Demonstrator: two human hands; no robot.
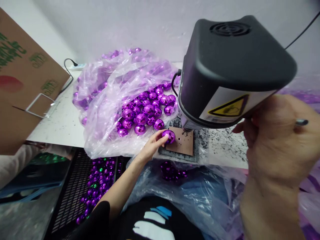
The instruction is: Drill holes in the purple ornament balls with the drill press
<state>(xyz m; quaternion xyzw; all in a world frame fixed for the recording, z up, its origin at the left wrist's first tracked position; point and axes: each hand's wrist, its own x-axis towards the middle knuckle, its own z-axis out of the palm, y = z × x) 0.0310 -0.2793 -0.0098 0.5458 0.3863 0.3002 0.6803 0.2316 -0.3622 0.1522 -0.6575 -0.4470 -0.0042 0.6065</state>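
My left hand (153,144) pinches a shiny purple faceted bauble (169,136) between thumb and fingers. The bauble is over the left part of a flat brown plate (186,145) that has a small dark hole. Above the plate stands a machine with a black housing (240,60) and a yellow warning label, much like a bench drill; its lower tip is partly hidden. At the right, my right hand (282,133) is closed beside the housing around a lever, whose metal end (301,122) pokes out past the fingers.
Many purple baubles (141,118) spill from a clear plastic bag (102,133) behind my left hand. A cardboard box (27,83) leans in at left. Below the table edge stands a black crate (67,190) with purple and green baubles. Another person's sleeve (12,166) shows at far left.
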